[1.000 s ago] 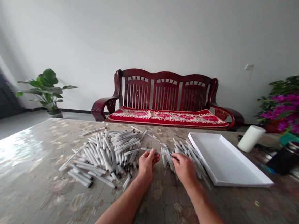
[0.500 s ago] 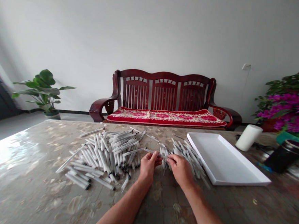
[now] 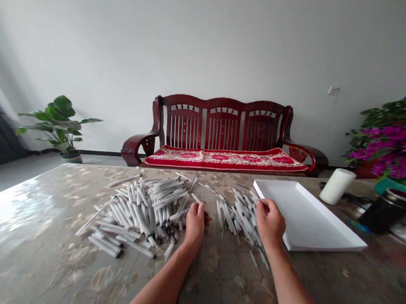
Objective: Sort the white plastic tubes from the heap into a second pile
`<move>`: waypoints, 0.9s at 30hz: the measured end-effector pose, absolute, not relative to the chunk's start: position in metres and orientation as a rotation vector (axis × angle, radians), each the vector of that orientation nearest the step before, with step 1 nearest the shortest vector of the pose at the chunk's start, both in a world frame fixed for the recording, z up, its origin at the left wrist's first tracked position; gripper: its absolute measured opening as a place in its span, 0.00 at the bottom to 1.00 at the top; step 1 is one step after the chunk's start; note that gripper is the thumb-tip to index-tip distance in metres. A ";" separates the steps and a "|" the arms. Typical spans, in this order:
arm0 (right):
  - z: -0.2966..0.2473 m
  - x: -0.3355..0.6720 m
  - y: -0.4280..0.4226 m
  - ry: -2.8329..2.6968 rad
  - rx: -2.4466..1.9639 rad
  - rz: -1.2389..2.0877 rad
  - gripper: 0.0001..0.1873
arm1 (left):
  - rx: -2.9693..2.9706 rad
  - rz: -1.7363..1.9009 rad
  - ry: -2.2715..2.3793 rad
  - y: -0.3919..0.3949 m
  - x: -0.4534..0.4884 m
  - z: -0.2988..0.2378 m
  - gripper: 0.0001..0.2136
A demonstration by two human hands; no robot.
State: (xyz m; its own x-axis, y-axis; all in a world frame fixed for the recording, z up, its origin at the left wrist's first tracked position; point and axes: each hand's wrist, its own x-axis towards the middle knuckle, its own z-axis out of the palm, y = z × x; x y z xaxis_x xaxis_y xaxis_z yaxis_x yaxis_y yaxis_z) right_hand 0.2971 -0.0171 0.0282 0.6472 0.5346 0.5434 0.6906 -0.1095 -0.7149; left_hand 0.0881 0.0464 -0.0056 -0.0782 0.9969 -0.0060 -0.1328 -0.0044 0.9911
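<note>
My left hand (image 3: 195, 222) is closed round a white pen (image 3: 195, 198), whose end pokes out above the fingers. Close by on the left lies a large heap of white pens (image 3: 143, 208), many with black ends. My right hand (image 3: 270, 222) is pinched shut over the right side of a smaller pile of slim pen-like sticks (image 3: 241, 212), near the left wall of a shallow white tray (image 3: 324, 247). Whatever its fingertips hold is hidden or too small to make out.
Everything lies on a patterned table (image 3: 59, 262). Behind the tray stand a white cylinder (image 3: 337, 187) and a dark cup (image 3: 391, 211), with purple flowers (image 3: 394, 149) beyond. A red wooden bench (image 3: 221, 130) is past the table's far edge.
My hands were together in the middle at a pen and have moved apart. The right hand went right toward the tray; the left shifted slightly left with the pen.
</note>
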 end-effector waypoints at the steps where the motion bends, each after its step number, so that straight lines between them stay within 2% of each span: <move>1: 0.027 0.296 -0.018 -1.015 -1.827 -0.185 0.18 | 1.204 1.242 1.198 0.044 0.091 -0.007 0.14; 4: 0.025 0.293 -0.019 -1.125 -1.968 -0.213 0.12 | 1.460 1.063 1.243 0.039 0.096 -0.007 0.13; 8: 0.024 0.290 -0.020 -1.244 -2.020 -0.263 0.12 | 1.585 0.905 1.222 0.036 0.096 -0.002 0.15; 13: 0.024 0.270 -0.023 -1.520 -1.760 -0.322 0.12 | 1.981 0.811 1.535 0.036 0.081 0.015 0.10; 16: 0.026 0.242 -0.029 -1.870 -1.556 -0.201 0.09 | 2.219 0.587 1.736 0.034 0.067 0.029 0.09; 20: 0.021 0.214 -0.034 -2.180 -1.397 -0.014 0.14 | 2.330 0.290 1.863 0.029 0.051 0.044 0.11; 23: 0.015 0.211 -0.033 -2.244 -1.419 0.030 0.13 | 2.342 0.147 1.870 0.026 0.046 0.051 0.13; 27: 0.011 0.224 -0.028 -2.121 -1.599 -0.080 0.09 | 2.335 0.033 1.871 0.027 0.049 0.052 0.14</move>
